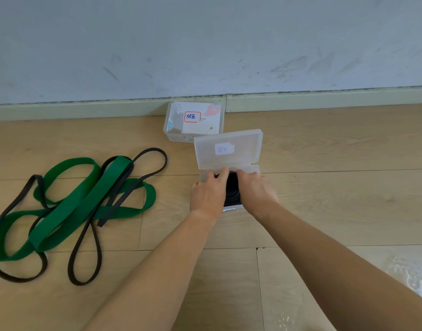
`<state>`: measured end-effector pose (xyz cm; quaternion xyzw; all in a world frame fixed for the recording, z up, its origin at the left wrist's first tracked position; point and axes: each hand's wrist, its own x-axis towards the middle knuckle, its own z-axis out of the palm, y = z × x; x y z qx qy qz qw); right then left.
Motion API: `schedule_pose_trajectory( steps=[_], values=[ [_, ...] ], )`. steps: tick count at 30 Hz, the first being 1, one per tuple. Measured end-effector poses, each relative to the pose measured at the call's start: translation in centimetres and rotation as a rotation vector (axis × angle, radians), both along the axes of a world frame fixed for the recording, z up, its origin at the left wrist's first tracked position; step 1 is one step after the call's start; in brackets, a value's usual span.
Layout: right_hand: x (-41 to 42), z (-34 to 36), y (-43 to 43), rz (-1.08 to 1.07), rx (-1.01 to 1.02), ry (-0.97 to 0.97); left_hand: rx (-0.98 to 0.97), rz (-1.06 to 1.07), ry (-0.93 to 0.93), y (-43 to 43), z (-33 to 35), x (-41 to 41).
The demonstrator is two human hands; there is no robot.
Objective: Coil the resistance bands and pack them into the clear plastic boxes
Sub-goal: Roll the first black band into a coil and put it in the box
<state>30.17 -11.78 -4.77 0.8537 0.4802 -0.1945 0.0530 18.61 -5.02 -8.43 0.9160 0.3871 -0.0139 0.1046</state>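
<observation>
Left hand [208, 192] is pressing fairly straight fingers onto the black coil [232, 189] lying inside the open box [243, 151]. Right hand [256, 189] is bending its fingers down onto the coil, grasp not discernible. Green band [85, 199] and black band [116, 195] are lying tangled on the floor [324, 187], left of the box.

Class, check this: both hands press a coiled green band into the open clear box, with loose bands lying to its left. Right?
No. The head view shows the coiled band in the open clear box is black, not green. Left hand and right hand do press it in; loose bands lie left.
</observation>
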Motion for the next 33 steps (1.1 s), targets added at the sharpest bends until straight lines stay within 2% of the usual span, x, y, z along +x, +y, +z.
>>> schedule_pose_trajectory(
  steps=[5, 9, 12, 20, 26, 33],
  values=[
    [-0.2, 0.0, -0.3, 0.032, -0.010, -0.006, 0.233, 0.035, -0.008, -1.3, 0.7, 0.1],
    [0.0, -0.3, -0.3, 0.058, 0.010, -0.024, 0.294, 0.019, -0.057, -1.1, 0.8, -0.3],
    [-0.2, -0.1, -0.4, 0.079, -0.003, -0.031, 0.272, -0.036, -0.128, -0.7, -0.2, -1.0],
    [0.3, -0.6, -0.7, 0.120, 0.017, 0.004, 0.163, -0.021, -0.269, -0.1, -0.7, -2.4],
    [0.8, -1.0, -0.4, 0.111, 0.045, 0.065, 0.189, -0.007, -0.350, 0.2, -1.4, -2.9],
    [0.7, -1.7, -0.1, 0.134, 0.021, 0.019, 0.213, -0.017, -0.320, 0.2, -2.0, -2.8]
  ],
)
